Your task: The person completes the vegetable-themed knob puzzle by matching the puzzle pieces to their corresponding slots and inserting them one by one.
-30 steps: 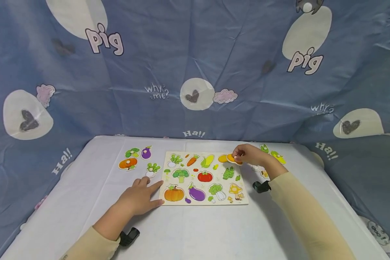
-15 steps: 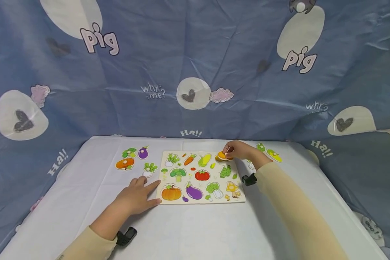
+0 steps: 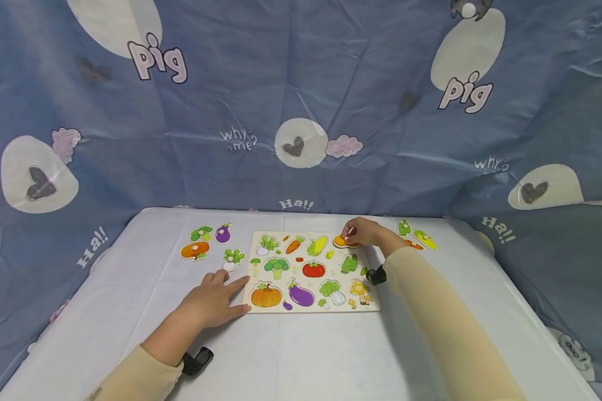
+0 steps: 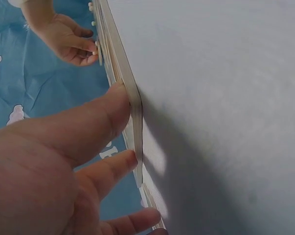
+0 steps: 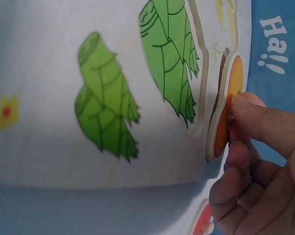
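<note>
The orange piece [image 5: 236, 73] has shifted left (further in over the board [image 3: 333, 268]) since a second ago

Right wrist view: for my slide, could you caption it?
Right hand pinches an orange puzzle piece at a corner of the board, near printed vegetables.

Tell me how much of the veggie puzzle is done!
Only the board looks ready, the left hand touching its edge; I see no other piece fitted. The right hand pinches an orange piece at the far right corner; I can't tell if it's fully in. Waiting: broccoli, pumpkin, eggplant and radish on the left; a green piece, yellow piece and partly covered one on the right.
</note>
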### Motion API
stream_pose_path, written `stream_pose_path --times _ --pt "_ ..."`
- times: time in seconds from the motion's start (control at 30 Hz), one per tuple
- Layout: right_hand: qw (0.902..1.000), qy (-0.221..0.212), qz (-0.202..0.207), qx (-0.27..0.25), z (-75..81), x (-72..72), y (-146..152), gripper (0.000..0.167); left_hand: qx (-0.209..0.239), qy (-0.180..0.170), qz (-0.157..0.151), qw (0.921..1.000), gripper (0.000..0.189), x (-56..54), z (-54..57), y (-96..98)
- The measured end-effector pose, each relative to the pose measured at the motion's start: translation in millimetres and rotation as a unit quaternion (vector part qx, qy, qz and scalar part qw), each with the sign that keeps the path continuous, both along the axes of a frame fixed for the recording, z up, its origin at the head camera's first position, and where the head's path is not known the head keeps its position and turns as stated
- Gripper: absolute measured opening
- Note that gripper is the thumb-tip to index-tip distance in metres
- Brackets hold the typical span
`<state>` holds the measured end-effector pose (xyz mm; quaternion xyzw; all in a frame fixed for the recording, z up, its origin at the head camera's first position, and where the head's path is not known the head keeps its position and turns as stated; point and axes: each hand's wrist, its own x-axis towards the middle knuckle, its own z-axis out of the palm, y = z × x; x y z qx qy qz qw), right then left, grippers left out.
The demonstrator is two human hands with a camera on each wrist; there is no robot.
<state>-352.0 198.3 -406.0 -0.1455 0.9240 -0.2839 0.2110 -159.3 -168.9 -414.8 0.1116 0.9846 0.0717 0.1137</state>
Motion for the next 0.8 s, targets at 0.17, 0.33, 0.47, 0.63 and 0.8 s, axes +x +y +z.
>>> stream_pose_path --times 0.17,0.33,0.47,0.63,0.8 --pt "0.9999 -0.010 -0.005 -0.002 -4.9 -0.3 -1.8 0.010 0.001 -0.002 0.002 1.0000 0.073 -0.6 -1.3 0.0" --pt "0.9998 -0.014 -0.013 0.001 -7.3 -0.6 -2.9 0.009 0.000 0.000 0.002 1.0000 0.074 -0.4 -1.4 -0.2" --pt "0.9997 -0.019 -0.017 0.001 -8.0 -0.7 -3.5 0.008 0.001 0.001 0.001 1.0000 0.074 -0.7 -3.2 0.3" --pt "0.9997 -0.014 -0.017 0.004 -10.2 -0.1 -3.3 0.007 -0.003 0.004 0.003 1.0000 0.074 -1.8 -6.6 0.1" --pt "0.9999 0.004 -0.015 0.000 -10.2 2.3 -2.5 0.007 -0.001 0.006 0.005 1.0000 0.075 -2.8 -7.2 -0.8"
